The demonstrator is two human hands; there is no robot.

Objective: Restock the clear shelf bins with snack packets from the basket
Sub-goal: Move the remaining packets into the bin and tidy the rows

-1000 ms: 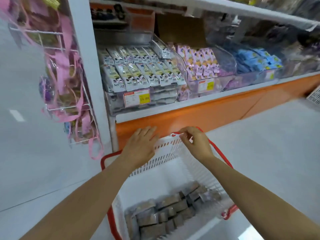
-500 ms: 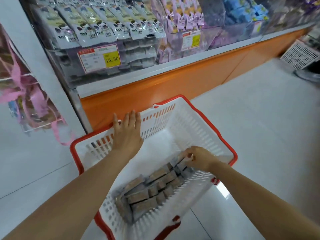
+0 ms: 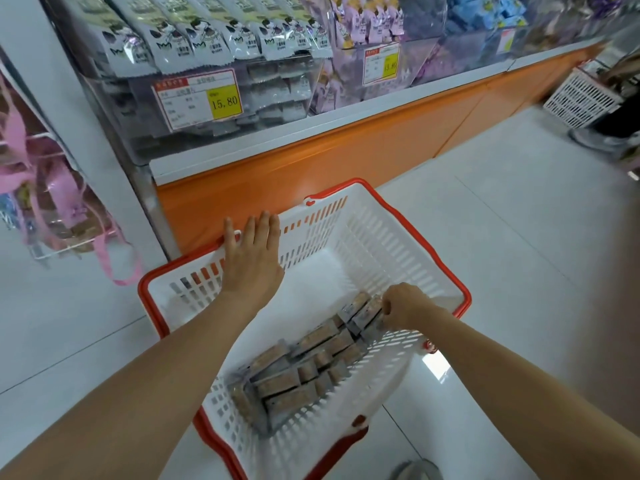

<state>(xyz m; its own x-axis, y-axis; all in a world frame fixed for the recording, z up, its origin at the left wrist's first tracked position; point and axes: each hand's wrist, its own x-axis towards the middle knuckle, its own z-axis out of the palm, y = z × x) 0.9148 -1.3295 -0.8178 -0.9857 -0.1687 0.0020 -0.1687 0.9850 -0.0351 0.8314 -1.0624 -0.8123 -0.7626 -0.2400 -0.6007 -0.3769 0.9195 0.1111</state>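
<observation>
From the head camera, I look down into a white basket point(image 3: 149, 284) with a red rim, which sits on the pale tiled floor point(image 3: 519, 237) in the lower middle of the frame. My left hand point(image 3: 251, 258) lies flat on the rim of the basket's far-left wall, fingers straight and close together, holding nothing. My right hand point(image 3: 405, 306) reaches inside at the right side of the basket, and its fingers are curled around the upper-right end of the row of snack packets point(image 3: 294, 372). These are brown and grey, packed side by side along the basket's near wall from the lower middle of the frame up to my right hand.

Across the top of the frame runs the clear shelf bin point(image 3: 277, 81), with grey packets point(image 3: 194, 36) lined up in it and a price label point(image 3: 201, 98) with a yellow square on its front. To its right are purple packets point(image 3: 360, 26) in the next bin. Below the bins is the orange shelf base point(image 3: 346, 161). Pink-ribboned bags point(image 3: 45, 202) hang at the left edge, and a second white basket point(image 3: 581, 98) stands at the upper right.
</observation>
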